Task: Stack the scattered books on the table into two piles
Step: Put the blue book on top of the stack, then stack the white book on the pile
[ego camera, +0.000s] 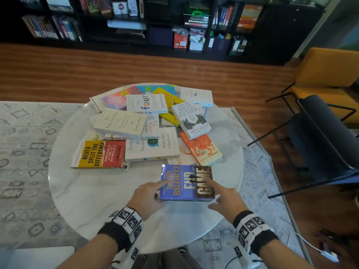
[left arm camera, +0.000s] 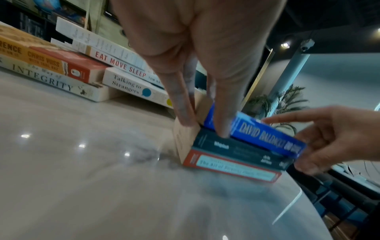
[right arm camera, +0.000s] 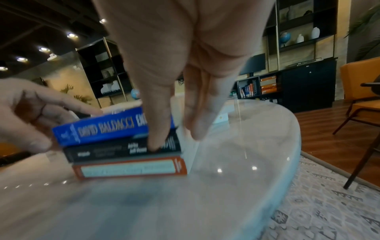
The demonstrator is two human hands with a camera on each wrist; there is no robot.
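Note:
A pile of three books stands near the front of the round white table (ego camera: pixel 93 200). The blue book (ego camera: pixel 186 183) (left arm camera: pixel 265 138) (right arm camera: pixel 102 129) lies on top, slightly askew. Under it are a dark book (left arm camera: pixel 236 147) (right arm camera: pixel 111 151) and a red and teal book (left arm camera: pixel 230 167) (right arm camera: pixel 127 168). My left hand (ego camera: pixel 149 193) (left arm camera: pixel 197 105) touches the pile's left end with straight fingers. My right hand (ego camera: pixel 223 195) (right arm camera: pixel 174 113) touches its right end the same way. Behind lie scattered books, among them a yellow and red one (ego camera: pixel 99 154) and a white one (ego camera: pixel 153 146).
More loose books overlap across the table's far half, such as an orange one (ego camera: pixel 202 148) close behind the pile. A dark chair (ego camera: pixel 326 136) and an orange armchair (ego camera: pixel 330 74) stand at the right. A patterned rug (ego camera: pixel 25 152) lies below, bookshelves (ego camera: pixel 136 22) at the back.

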